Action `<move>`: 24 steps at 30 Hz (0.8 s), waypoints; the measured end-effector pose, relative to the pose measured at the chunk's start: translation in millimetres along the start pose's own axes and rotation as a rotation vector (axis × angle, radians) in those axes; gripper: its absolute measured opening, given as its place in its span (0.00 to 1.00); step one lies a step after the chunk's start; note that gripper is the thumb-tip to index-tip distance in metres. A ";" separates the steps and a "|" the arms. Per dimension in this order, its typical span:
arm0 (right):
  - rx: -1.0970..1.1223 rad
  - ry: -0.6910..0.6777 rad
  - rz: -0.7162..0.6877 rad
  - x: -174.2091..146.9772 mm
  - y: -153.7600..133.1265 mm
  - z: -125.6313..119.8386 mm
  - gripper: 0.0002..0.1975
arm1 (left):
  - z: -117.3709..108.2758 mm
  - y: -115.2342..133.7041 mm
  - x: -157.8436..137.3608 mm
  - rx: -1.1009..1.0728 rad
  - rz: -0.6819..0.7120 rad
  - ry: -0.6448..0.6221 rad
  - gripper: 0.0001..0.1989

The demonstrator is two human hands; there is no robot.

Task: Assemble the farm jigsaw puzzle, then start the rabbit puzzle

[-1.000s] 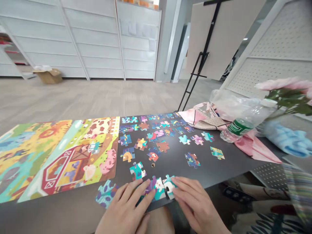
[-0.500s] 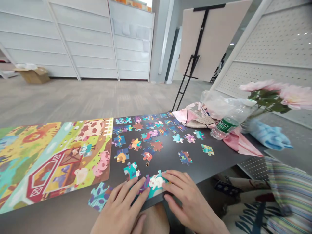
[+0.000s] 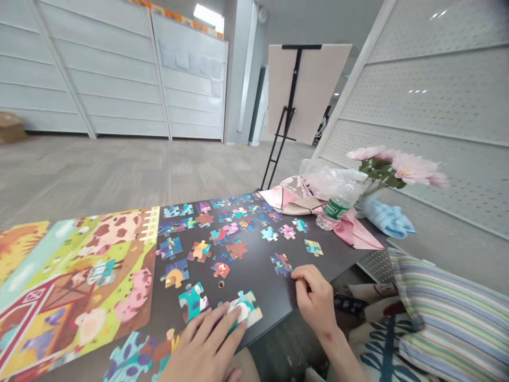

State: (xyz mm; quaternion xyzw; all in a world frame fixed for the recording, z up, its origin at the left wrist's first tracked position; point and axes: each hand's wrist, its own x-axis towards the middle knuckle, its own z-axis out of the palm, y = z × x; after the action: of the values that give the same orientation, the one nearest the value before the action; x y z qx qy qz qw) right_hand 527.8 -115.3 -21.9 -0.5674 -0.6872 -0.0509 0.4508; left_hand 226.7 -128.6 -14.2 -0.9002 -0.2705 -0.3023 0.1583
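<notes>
My left hand [image 3: 210, 339] lies flat, fingers stretched, on a few joined puzzle pieces [image 3: 248, 310] at the table's near edge; it covers part of them. My right hand [image 3: 314, 294] is curled, its index fingertip at the near right corner of a blue and brown puzzle piece [image 3: 281, 264]; the thumb is mostly hidden. A teal puzzle piece [image 3: 193, 301] lies just beyond my left fingers. Left of that hand is a spotted teal puzzle piece [image 3: 129, 356], cut by the frame's lower edge.
Several loose puzzle pieces [image 3: 236, 249] spread over the dark table [image 3: 258, 286]. A farm picture board [image 3: 119, 276] lies at left. A plastic bottle [image 3: 336, 209], pink cloth [image 3: 353, 228], blue cloth [image 3: 387, 217] and flowers [image 3: 409, 167] stand at right, beside a striped cushion [image 3: 449, 313].
My right hand has left the joined pieces and moved right and forward to the blue and brown puzzle piece. My left hand stays on the joined pieces. The view has turned right.
</notes>
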 end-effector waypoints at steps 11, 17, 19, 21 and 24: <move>-0.070 -0.002 0.069 22.5 37.4 -22.1 0.14 | 9.7 -3.8 -16.4 0.039 0.069 -0.064 0.20; -0.131 -0.389 0.233 67.5 101.7 -62.6 0.19 | -2.1 1.6 -3.1 -0.026 -0.021 0.019 0.15; -0.101 -0.417 0.261 63.2 100.4 -69.5 0.19 | -6.8 3.7 1.8 -0.023 -0.038 0.028 0.14; -0.057 -0.382 0.313 49.7 84.2 -72.1 0.19 | -10.5 5.5 4.9 -0.021 -0.062 0.027 0.13; 0.087 -0.289 0.442 21.9 39.7 -63.9 0.16 | -13.7 7.2 5.9 -0.030 -0.078 0.001 0.13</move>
State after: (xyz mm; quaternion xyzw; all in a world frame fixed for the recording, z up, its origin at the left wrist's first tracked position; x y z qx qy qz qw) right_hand 597.6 -122.5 13.0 -0.6852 -0.6052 0.1600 0.3723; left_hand 228.6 -138.2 -0.8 -0.8912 -0.3006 -0.3127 0.1328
